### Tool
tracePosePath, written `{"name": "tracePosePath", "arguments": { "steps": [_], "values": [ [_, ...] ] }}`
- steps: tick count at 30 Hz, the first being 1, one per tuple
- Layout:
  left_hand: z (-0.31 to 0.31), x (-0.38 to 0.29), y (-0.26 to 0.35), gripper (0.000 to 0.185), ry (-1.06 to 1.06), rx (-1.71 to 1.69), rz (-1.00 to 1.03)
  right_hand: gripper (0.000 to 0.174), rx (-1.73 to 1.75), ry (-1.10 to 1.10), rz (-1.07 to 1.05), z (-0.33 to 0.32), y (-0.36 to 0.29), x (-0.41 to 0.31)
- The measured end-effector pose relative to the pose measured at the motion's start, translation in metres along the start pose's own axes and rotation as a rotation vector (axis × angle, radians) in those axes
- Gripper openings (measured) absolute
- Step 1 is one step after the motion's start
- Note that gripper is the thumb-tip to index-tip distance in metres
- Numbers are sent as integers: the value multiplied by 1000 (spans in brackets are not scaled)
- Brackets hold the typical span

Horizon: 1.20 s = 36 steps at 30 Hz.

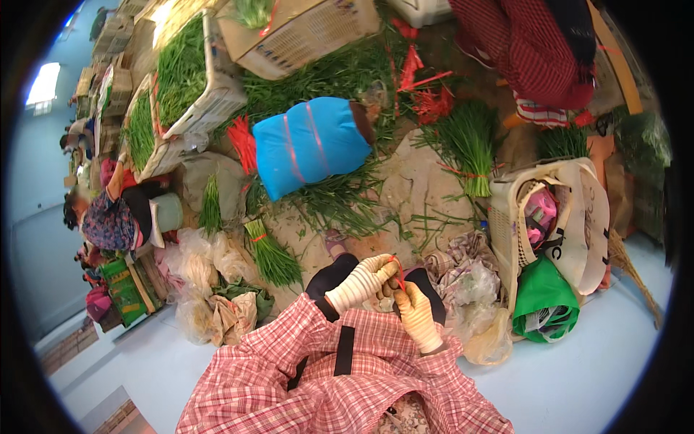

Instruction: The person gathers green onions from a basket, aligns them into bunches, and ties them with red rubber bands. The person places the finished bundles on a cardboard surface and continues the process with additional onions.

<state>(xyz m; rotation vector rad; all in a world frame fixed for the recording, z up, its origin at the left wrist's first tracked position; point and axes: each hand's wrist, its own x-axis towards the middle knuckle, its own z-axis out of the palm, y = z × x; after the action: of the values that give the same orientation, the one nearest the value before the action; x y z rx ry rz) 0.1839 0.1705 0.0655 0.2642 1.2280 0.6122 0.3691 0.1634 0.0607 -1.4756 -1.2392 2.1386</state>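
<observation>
My left hand (pixel 364 282), in a striped knit work glove with soiled fingertips, pinches one end of a thin red tie strip (pixel 400 271) above my lap. Close beside it on the right, my right hand (pixel 417 317), gloved alike, grips the strip lower down. A bundle of green stalks (pixel 272 255) bound with a red tie lies on the ground to the left of my knees. Another tied bundle (pixel 474 157) lies ahead to the right, and a smaller one (pixel 211 206) stands out at the left. Red strips (pixel 242 144) lie by a blue wrapped roll (pixel 312 144).
Plastic crates (pixel 203 89) full of greens stand at the upper left. At the right are a white crate (pixel 501 217) and a green bag (pixel 545 304). Plastic bags (pixel 200 271) lie at the left. A person (pixel 116 217) sits farther left; another person (pixel 531 49) is at the upper right.
</observation>
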Motion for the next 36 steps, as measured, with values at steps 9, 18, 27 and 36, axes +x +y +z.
{"name": "tracePosePath", "arguments": {
  "steps": [9,18,27,36],
  "values": [
    [-217,-126,-44,30,428,140,317,29,546,371,142,71,-42,13],
    [-382,-194,-46,24,814,341,102,31,471,429,-43,13,-94,116],
    [-337,-128,117,30,709,340,65,67,-1205,425,-29,-105,-183,364],
    [-316,-247,94,27,1195,-39,-331,32,-934,71,50,-142,-227,422]
  ]
}}
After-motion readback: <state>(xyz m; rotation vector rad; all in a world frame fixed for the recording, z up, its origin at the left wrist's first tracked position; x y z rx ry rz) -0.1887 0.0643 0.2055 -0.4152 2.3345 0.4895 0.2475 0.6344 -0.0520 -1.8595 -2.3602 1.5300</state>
